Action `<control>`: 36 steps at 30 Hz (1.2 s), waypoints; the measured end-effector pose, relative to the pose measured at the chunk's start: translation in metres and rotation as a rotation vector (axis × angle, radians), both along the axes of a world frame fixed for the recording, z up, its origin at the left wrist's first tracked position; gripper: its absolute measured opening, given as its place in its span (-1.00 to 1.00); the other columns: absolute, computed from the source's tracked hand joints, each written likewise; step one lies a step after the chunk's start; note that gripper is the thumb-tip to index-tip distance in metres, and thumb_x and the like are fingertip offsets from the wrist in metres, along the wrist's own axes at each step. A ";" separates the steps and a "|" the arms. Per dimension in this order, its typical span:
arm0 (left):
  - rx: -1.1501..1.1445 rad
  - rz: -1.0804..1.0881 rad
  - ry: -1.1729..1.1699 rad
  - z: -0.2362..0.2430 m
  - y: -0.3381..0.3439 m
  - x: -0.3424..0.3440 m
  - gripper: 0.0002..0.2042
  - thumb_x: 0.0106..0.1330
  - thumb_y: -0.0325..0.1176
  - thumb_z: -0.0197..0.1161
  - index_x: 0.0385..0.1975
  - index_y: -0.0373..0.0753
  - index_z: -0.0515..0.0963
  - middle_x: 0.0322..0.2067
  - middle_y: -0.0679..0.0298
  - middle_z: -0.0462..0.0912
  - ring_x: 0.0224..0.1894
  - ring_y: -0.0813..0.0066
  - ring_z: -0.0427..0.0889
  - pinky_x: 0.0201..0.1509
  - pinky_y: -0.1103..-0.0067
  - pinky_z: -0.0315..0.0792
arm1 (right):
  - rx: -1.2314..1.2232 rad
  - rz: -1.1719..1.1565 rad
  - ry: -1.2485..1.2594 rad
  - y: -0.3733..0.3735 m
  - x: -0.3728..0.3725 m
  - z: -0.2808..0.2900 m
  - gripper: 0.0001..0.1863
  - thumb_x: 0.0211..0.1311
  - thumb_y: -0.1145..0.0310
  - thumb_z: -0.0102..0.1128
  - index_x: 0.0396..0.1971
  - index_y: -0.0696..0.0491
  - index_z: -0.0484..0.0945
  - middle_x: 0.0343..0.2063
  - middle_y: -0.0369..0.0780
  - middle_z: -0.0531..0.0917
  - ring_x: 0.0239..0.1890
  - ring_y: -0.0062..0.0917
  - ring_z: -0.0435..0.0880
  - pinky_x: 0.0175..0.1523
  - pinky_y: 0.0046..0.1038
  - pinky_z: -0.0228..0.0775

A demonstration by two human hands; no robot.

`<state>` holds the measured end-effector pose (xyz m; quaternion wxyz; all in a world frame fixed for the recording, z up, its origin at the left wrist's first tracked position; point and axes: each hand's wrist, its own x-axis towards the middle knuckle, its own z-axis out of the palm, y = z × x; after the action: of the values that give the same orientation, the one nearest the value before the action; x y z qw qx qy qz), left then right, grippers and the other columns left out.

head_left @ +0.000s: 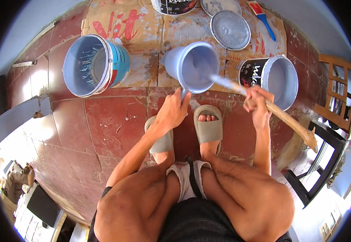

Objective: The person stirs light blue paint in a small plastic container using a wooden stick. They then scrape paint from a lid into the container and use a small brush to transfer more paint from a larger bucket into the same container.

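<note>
My left hand [174, 108] is closed round the handle of a pale blue plastic dipper [171, 60], which is tilted so that its mouth faces me. Bluish-grey paint coats the dipper's inside. My right hand [259, 101] grips a rough wooden stick [290, 122] partway along. The stick's paint-covered end reaches over the dipper's rim into its mouth; whether it touches the paint I cannot tell. Right of the dipper stands a black paint bucket [251, 72] with a paint-smeared inside. At the left is a blue and white bucket [119, 64], streaked with paint within.
Paint-stained cardboard [143, 76] lies under the dipper on red floor tiles [115, 125]. Two paint-smeared lids, one a grey lid [230, 30], a blue-handled brush [266, 26] and another black bucket [174, 6] are at the far side. A black chair [324, 161] stands at the right.
</note>
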<state>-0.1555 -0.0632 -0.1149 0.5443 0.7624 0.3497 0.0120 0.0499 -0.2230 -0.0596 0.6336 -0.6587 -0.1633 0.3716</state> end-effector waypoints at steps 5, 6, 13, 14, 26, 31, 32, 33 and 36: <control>-0.049 0.011 -0.015 0.002 -0.001 0.004 -0.69 0.45 -0.24 0.00 -0.38 -0.43 0.37 -0.66 -0.11 0.49 -0.52 -0.14 0.55 -0.43 0.22 0.37 | 0.084 -0.163 0.084 0.021 -0.011 -0.005 -0.69 0.32 0.32 -0.01 -0.56 0.20 0.45 -0.82 -0.46 0.13 -0.76 -0.78 0.03 -0.60 -0.57 0.12; -0.046 0.011 -0.018 0.002 -0.001 0.004 -0.68 0.45 -0.24 0.00 -0.38 -0.43 0.37 -0.66 -0.12 0.49 -0.52 -0.14 0.55 -0.43 0.22 0.37 | 0.077 -0.231 0.028 0.027 -0.009 -0.005 -0.69 0.32 0.31 -0.01 -0.56 0.20 0.45 -0.82 -0.46 0.13 -0.76 -0.78 0.03 -0.60 -0.57 0.13; 0.079 -0.030 -0.035 -0.003 0.001 -0.002 -0.68 0.46 -0.23 -0.01 -0.38 -0.44 0.37 -0.67 -0.09 0.49 -0.56 -0.10 0.54 -0.45 0.25 0.36 | -0.049 0.047 0.029 0.007 0.004 0.011 -0.71 0.32 0.33 -0.03 -0.56 0.18 0.45 -0.80 -0.46 0.14 -0.77 -0.80 0.02 -0.64 -0.61 0.07; 0.035 -0.011 -0.026 -0.002 0.001 0.000 -0.68 0.46 -0.23 -0.01 -0.38 -0.44 0.37 -0.67 -0.08 0.49 -0.56 -0.10 0.54 -0.45 0.25 0.36 | -0.049 0.076 0.067 0.006 0.000 0.011 -0.71 0.32 0.33 -0.03 -0.55 0.17 0.45 -0.80 -0.46 0.13 -0.77 -0.80 0.01 -0.64 -0.61 0.06; 0.165 -0.089 -0.124 -0.008 0.003 -0.005 -0.68 0.45 -0.22 0.00 -0.39 -0.42 0.37 -0.68 -0.06 0.48 -0.58 -0.05 0.54 -0.46 0.26 0.36 | 0.044 0.046 0.089 0.007 -0.008 0.002 -0.73 0.30 0.34 -0.06 -0.54 0.20 0.43 -0.79 -0.46 0.14 -0.76 -0.79 0.03 -0.67 -0.61 0.00; -0.001 -0.021 -0.020 -0.005 0.004 -0.001 -0.68 0.45 -0.23 0.00 -0.38 -0.42 0.37 -0.69 -0.05 0.48 -0.59 -0.03 0.54 -0.46 0.26 0.37 | 0.092 -0.213 -0.022 0.031 0.002 -0.004 -0.73 0.29 0.34 -0.04 -0.54 0.19 0.44 -0.81 -0.45 0.15 -0.77 -0.79 0.02 -0.67 -0.59 0.01; 0.004 -0.024 -0.023 -0.006 0.006 -0.002 -0.68 0.45 -0.23 0.00 -0.38 -0.43 0.37 -0.69 -0.04 0.48 -0.60 -0.02 0.54 -0.46 0.27 0.37 | 0.046 -0.166 -0.044 0.025 0.010 0.000 -0.73 0.29 0.34 -0.03 -0.54 0.19 0.45 -0.80 -0.44 0.16 -0.77 -0.79 0.02 -0.67 -0.60 0.02; 0.008 -0.027 -0.026 -0.007 0.008 -0.004 -0.68 0.45 -0.22 0.00 -0.38 -0.43 0.37 -0.69 -0.04 0.48 -0.60 -0.01 0.54 -0.46 0.27 0.37 | 0.000 -0.119 -0.066 0.020 0.013 0.002 -0.74 0.29 0.35 -0.03 -0.54 0.19 0.45 -0.80 -0.44 0.18 -0.77 -0.79 0.03 -0.67 -0.60 0.02; 0.146 -0.097 -0.130 -0.011 0.006 -0.007 -0.67 0.45 -0.23 0.00 -0.38 -0.43 0.37 -0.69 -0.03 0.48 -0.60 0.01 0.54 -0.47 0.28 0.37 | -0.052 0.048 -0.013 0.003 0.000 0.006 -0.74 0.29 0.34 -0.01 -0.54 0.19 0.45 -0.80 -0.43 0.19 -0.77 -0.79 0.05 -0.67 -0.61 0.01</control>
<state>-0.1629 -0.0568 -0.1263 0.5086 0.8138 0.2745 0.0606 0.0501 -0.2195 -0.0535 0.6061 -0.6733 -0.1734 0.3863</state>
